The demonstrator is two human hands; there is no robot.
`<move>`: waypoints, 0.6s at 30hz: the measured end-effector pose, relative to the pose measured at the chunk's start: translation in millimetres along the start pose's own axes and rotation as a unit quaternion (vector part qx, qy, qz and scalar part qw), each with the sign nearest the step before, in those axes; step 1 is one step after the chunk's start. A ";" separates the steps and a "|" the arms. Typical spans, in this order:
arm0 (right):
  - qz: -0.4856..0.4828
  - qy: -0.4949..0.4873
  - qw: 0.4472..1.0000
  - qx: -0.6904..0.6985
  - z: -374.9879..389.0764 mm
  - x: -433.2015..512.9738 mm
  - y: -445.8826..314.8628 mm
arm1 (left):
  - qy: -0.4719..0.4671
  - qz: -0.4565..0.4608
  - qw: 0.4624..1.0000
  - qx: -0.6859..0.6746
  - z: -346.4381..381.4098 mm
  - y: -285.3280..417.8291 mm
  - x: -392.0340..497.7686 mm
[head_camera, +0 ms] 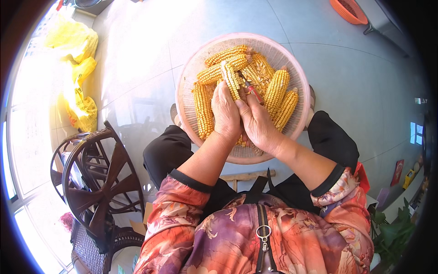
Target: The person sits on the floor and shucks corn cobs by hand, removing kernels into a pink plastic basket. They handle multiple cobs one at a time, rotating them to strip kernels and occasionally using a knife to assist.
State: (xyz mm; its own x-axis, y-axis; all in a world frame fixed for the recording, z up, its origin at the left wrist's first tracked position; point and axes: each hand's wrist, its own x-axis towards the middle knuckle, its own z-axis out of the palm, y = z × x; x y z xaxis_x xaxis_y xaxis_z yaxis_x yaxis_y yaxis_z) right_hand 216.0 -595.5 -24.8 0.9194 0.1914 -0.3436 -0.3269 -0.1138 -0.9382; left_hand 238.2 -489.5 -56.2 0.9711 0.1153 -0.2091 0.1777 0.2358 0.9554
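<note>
A pink round plastic mesh basket stands on the floor between my knees. My left hand and my right hand meet over it, both on one partly shelled corn cob that points away from me. Rows of yellow kernels remain on that cob, and bare patches show along its side. By my right fingers is a screwdriver with a red handle; whether those fingers touch it I cannot tell. Whole yellow ears of corn lie around my hands, with loose kernels among them.
On the left, a dark woven chair stands near a yellow plastic sack bearing writing. An orange basket sits at the far right. Leafy plants grow at lower right. A wooden bar shows between my legs.
</note>
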 end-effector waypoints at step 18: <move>0.059 -0.058 0.991 0.106 -12.5 -3.7 -11.8 | 0.098 -0.108 0.985 -0.086 -4.1 24.8 23.3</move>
State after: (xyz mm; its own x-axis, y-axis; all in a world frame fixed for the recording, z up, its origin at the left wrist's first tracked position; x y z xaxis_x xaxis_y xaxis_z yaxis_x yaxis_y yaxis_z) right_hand 219.2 -607.0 -12.0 0.8443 0.3018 -0.4428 -0.4809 0.0622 -0.8746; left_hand 264.6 -477.0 -38.3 0.8608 0.2254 -0.4563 0.3306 0.4341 0.8380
